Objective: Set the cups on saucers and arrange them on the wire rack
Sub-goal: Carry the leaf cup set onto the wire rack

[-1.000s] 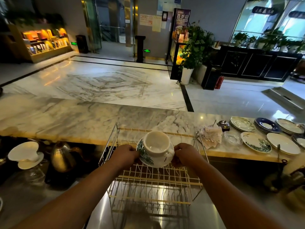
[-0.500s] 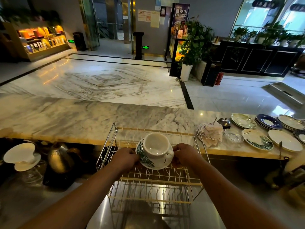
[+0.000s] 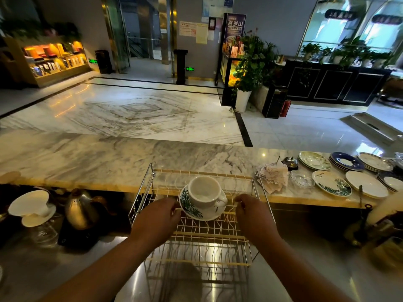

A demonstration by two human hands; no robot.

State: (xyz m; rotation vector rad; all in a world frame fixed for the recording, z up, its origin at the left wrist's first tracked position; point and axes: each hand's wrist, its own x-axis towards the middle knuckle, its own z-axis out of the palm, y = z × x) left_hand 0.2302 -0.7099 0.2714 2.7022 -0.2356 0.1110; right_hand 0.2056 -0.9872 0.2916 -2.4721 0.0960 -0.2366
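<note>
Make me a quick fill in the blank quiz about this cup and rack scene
The white ceramic cup sits on a saucer printed with green ____.
The saucer rests on the white wire ____.
The cup is ____ of liquid.
The silver gooseneck kettle stands to the rack's ____.

Missing words: leaves; rack; empty; left

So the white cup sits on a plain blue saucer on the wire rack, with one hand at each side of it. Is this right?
Not quite. In the head view the saucer under the white cup is white with a green leaf pattern, not plain blue. The rest holds: it rests on the wire rack, left hand and right hand at each side.
</note>
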